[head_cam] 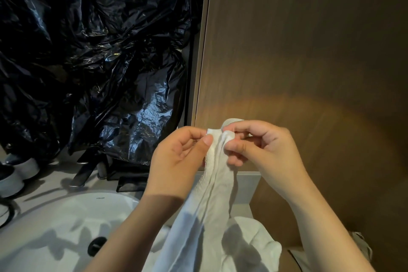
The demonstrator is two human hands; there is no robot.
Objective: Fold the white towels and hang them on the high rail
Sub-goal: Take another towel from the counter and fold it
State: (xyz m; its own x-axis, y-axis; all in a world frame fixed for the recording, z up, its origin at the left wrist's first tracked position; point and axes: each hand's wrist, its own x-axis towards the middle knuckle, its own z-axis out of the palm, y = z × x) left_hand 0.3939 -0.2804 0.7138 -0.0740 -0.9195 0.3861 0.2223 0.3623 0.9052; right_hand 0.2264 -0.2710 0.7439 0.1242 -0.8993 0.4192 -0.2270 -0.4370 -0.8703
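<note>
- White towel (212,194) hangs long and straight down, top end up, in front of the brown wood wall (309,51).
- Left hand (176,161) and right hand (260,150) each pinch its top edge, side by side and very close.
- Its loose end drops near the sink (55,216) in the tabletop (50,183).
- High rail is not in sight, so I think the next move goes up.

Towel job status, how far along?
Done: nothing visibly hung; no rail in view. In hand: left hand and right hand pinch the top edge of one white towel hanging over the sink. Left: finish the fold, hang it; more white cloth, possibly another towel, lies heaped below.
</note>
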